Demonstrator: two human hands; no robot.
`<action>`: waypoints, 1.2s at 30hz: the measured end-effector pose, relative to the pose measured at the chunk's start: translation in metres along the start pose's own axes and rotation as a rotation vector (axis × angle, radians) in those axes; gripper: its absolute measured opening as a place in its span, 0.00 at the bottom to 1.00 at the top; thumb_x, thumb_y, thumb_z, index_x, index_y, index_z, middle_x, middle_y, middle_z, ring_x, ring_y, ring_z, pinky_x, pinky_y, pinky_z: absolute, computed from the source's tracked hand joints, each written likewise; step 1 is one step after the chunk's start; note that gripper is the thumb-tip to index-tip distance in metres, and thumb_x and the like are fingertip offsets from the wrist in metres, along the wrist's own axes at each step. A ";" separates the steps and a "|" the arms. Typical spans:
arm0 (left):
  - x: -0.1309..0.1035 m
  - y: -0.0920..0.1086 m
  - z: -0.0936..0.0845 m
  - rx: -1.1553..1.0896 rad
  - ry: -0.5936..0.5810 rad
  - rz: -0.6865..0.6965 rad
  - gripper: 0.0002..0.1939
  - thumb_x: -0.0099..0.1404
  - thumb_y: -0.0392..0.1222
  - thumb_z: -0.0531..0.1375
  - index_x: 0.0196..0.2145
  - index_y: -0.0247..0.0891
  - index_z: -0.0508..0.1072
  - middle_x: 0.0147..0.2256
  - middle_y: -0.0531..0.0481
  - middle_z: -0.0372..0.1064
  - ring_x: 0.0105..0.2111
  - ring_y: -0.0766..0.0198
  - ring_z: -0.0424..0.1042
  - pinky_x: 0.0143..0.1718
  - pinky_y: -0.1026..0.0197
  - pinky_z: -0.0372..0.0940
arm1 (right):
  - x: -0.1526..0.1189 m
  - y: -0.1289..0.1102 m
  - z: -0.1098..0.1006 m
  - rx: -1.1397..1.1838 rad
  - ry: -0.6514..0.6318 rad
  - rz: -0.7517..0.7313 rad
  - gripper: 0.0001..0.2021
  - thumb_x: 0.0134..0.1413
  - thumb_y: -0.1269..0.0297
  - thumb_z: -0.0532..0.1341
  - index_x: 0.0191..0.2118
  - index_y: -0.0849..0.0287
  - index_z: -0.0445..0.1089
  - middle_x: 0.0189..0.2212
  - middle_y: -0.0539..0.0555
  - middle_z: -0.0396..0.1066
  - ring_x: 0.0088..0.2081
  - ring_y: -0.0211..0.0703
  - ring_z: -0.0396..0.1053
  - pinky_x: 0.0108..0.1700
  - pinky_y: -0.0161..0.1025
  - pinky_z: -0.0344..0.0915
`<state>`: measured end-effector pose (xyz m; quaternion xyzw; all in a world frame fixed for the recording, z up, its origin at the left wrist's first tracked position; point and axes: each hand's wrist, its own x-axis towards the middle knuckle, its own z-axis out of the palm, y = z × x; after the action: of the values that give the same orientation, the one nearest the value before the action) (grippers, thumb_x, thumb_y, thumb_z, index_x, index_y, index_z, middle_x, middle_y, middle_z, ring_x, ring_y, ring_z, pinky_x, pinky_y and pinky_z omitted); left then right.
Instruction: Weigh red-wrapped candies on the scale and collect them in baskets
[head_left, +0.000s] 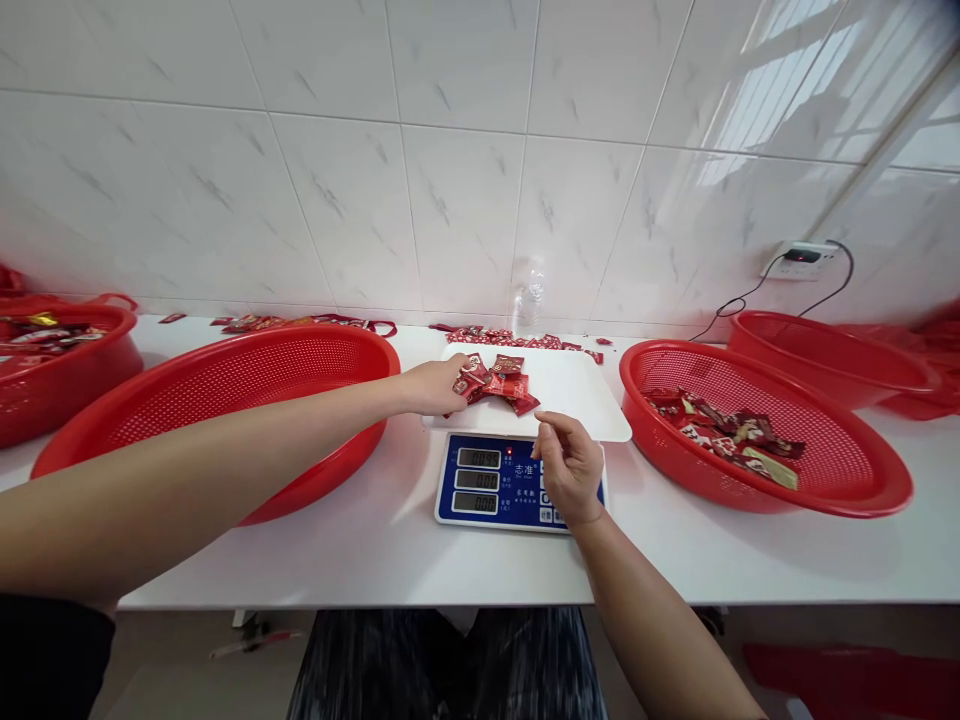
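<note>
On the white pan [577,385] of a digital scale lies a small pile of red wrapped packets [508,385]. My left hand [437,387] reaches across from the left, its fingers closed round packets at the pile's left side. Over the right part of the scale's blue panel [517,500] is my right hand [571,465], just in front of the pan's edge. Its fingers are curled in, and nothing shows in them. The panel has three small displays; a red light glows beside the top one.
A large red basket [322,350] stands left of the scale; another red basket [847,455], holding mixed packets, stands right. More packets [517,340] and a clear bottle [529,300] line the tiled wall. A cable runs from the wall socket [801,258] behind the right baskets.
</note>
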<state>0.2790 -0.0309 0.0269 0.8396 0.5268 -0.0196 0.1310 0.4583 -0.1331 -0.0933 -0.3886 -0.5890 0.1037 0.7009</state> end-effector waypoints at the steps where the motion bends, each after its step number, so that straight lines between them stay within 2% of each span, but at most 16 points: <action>1: 0.001 -0.003 -0.003 -0.024 0.002 -0.011 0.36 0.51 0.47 0.57 0.58 0.39 0.56 0.31 0.47 0.74 0.32 0.53 0.73 0.28 0.60 0.61 | 0.000 0.000 0.000 -0.002 -0.004 0.001 0.09 0.59 0.69 0.56 0.44 0.56 0.70 0.22 0.47 0.67 0.21 0.35 0.65 0.28 0.37 0.65; 4: 0.003 -0.011 -0.012 -0.171 0.048 -0.007 0.31 0.51 0.46 0.57 0.54 0.40 0.61 0.31 0.49 0.73 0.32 0.55 0.73 0.29 0.60 0.62 | -0.001 0.000 0.000 -0.003 -0.014 0.002 0.09 0.59 0.68 0.56 0.44 0.56 0.70 0.22 0.47 0.67 0.22 0.35 0.65 0.28 0.36 0.64; 7: 0.001 -0.010 -0.018 -0.334 0.138 0.086 0.30 0.51 0.45 0.59 0.53 0.39 0.62 0.34 0.49 0.72 0.33 0.58 0.72 0.32 0.60 0.64 | 0.001 -0.003 0.001 -0.023 -0.020 0.021 0.09 0.60 0.67 0.56 0.44 0.57 0.70 0.21 0.46 0.66 0.21 0.35 0.64 0.27 0.36 0.63; 10: -0.009 0.005 -0.017 -0.407 0.184 0.267 0.31 0.52 0.42 0.60 0.54 0.39 0.60 0.36 0.49 0.70 0.35 0.61 0.71 0.36 0.60 0.64 | 0.004 -0.006 0.002 -0.063 -0.018 0.081 0.13 0.60 0.63 0.56 0.49 0.58 0.67 0.20 0.45 0.65 0.22 0.36 0.64 0.28 0.36 0.63; 12: -0.021 0.020 -0.011 -0.409 0.170 0.395 0.31 0.53 0.41 0.60 0.55 0.39 0.59 0.37 0.49 0.70 0.36 0.62 0.70 0.38 0.60 0.64 | 0.006 -0.008 0.002 -0.080 -0.018 0.096 0.16 0.59 0.60 0.57 0.51 0.60 0.66 0.19 0.45 0.64 0.22 0.36 0.63 0.28 0.35 0.62; 15: -0.037 0.043 0.002 -0.358 0.124 0.557 0.28 0.55 0.38 0.60 0.54 0.41 0.61 0.38 0.49 0.70 0.37 0.62 0.69 0.39 0.59 0.63 | 0.006 -0.008 0.001 -0.134 -0.037 0.053 0.14 0.56 0.56 0.59 0.42 0.60 0.70 0.20 0.46 0.66 0.22 0.36 0.63 0.27 0.35 0.61; 18: -0.039 0.052 0.009 -0.391 0.060 0.640 0.27 0.55 0.37 0.60 0.54 0.42 0.61 0.38 0.49 0.70 0.38 0.62 0.70 0.40 0.59 0.64 | 0.003 -0.006 0.000 -0.197 -0.015 0.018 0.11 0.58 0.57 0.57 0.34 0.59 0.72 0.22 0.49 0.68 0.24 0.38 0.65 0.30 0.37 0.63; 20: -0.029 0.048 0.006 -0.447 0.085 0.611 0.26 0.56 0.40 0.60 0.53 0.41 0.61 0.39 0.48 0.70 0.39 0.62 0.70 0.41 0.59 0.65 | 0.002 -0.003 0.000 -0.171 0.047 0.035 0.12 0.60 0.59 0.55 0.39 0.59 0.72 0.21 0.48 0.68 0.24 0.39 0.66 0.31 0.38 0.64; 22: -0.011 0.037 -0.003 -0.435 0.204 0.514 0.21 0.59 0.42 0.58 0.51 0.39 0.64 0.41 0.47 0.70 0.40 0.62 0.70 0.42 0.59 0.65 | 0.001 0.000 0.001 -0.078 0.131 0.070 0.13 0.62 0.59 0.53 0.44 0.58 0.70 0.19 0.46 0.66 0.22 0.38 0.65 0.30 0.38 0.64; 24: 0.009 0.025 -0.013 -0.311 0.321 0.401 0.17 0.59 0.41 0.56 0.47 0.38 0.67 0.43 0.47 0.70 0.43 0.61 0.69 0.45 0.58 0.64 | 0.002 0.003 0.001 0.028 0.204 0.091 0.14 0.62 0.59 0.52 0.47 0.58 0.68 0.19 0.46 0.65 0.21 0.37 0.64 0.29 0.38 0.64; 25: 0.018 0.020 -0.017 -0.227 0.343 0.361 0.17 0.58 0.42 0.56 0.46 0.37 0.68 0.45 0.46 0.70 0.44 0.60 0.69 0.46 0.57 0.63 | 0.003 0.004 0.001 0.067 0.222 0.092 0.14 0.63 0.59 0.51 0.47 0.58 0.68 0.19 0.45 0.65 0.21 0.36 0.64 0.28 0.37 0.64; 29: 0.048 0.014 -0.017 0.059 0.265 0.334 0.18 0.58 0.47 0.57 0.45 0.37 0.72 0.48 0.46 0.71 0.47 0.56 0.68 0.47 0.58 0.61 | 0.004 0.004 0.002 0.121 0.213 0.079 0.13 0.62 0.60 0.52 0.47 0.58 0.68 0.19 0.45 0.64 0.21 0.35 0.63 0.28 0.36 0.64; 32: 0.062 0.022 -0.007 0.170 0.200 0.371 0.17 0.57 0.49 0.59 0.42 0.39 0.75 0.42 0.47 0.74 0.43 0.56 0.70 0.42 0.60 0.62 | 0.004 0.002 0.002 0.120 0.188 0.061 0.13 0.62 0.60 0.53 0.47 0.58 0.68 0.19 0.45 0.65 0.21 0.35 0.63 0.27 0.36 0.64; 36: 0.073 0.036 0.001 0.211 0.207 0.387 0.11 0.55 0.48 0.61 0.32 0.39 0.76 0.35 0.45 0.74 0.39 0.54 0.71 0.39 0.58 0.62 | 0.003 0.003 0.001 0.135 0.169 0.036 0.12 0.63 0.62 0.52 0.47 0.58 0.68 0.19 0.45 0.64 0.20 0.35 0.63 0.25 0.35 0.63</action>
<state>0.3433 0.0187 0.0203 0.9314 0.3620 0.0372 -0.0109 0.4588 -0.1292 -0.0930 -0.3584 -0.5124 0.1222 0.7708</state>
